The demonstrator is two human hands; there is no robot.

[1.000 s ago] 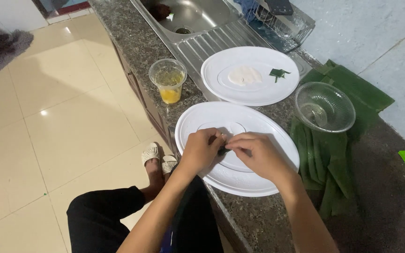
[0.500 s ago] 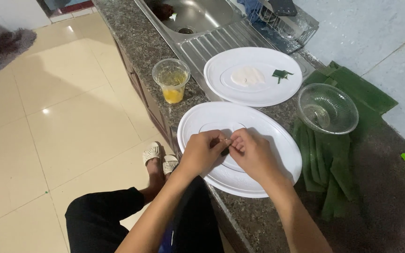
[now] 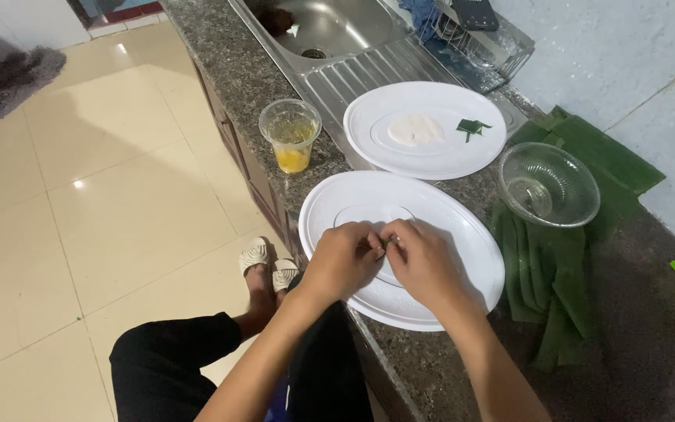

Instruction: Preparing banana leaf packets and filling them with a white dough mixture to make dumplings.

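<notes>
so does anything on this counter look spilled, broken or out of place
Nothing stands out. Both hands pinch something small over the near white plate; the far plate, plastic cup and glass bowl sit upright, with green leaves alongside.

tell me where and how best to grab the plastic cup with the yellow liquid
Grip the plastic cup around its upper wall, just under the rim, coming from the floor side. It stands upright and open near the counter edge, with a white plate close on its other side, so a side wrap probably keeps it level.

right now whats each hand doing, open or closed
Left hand: fingers pinched shut on a small green piece over the near white plate.
Right hand: pinched shut on the same piece.
</notes>
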